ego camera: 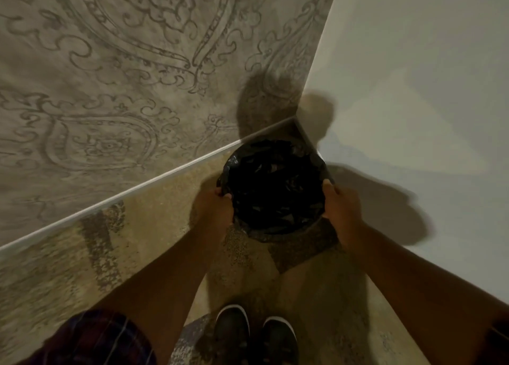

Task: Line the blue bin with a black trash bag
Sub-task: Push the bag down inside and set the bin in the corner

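The bin stands in a corner where two walls meet. The wall on the left has a swirly gray pattern. The wall on the right is plain and pale. A thin white strip runs along the bottom of the patterned wall. The floor is speckled tan with some darker patches. Dark shadows fall on both walls behind the bin and on the floor around it. Nothing sits between the person and the bin.

There is one bin, one bag, two hands, two bare arms and two dark shoes with white edges. The shoes are near the bottom, pointing at the bin. A bit of plaid sleeve shows at the lower left.

The black trash bag fills the round mouth of the bin and folds over the rim all the way around. It is crinkly and very dark inside. The bag hides the bin, so none of its blue shows.

Both arms reach forward and down, one to each side of the bin. The left hand is on the left rim, fingers curled closed on the bag's edge. The right hand is on the right rim, fingers curled over the bag there too, with its fingertips hidden.
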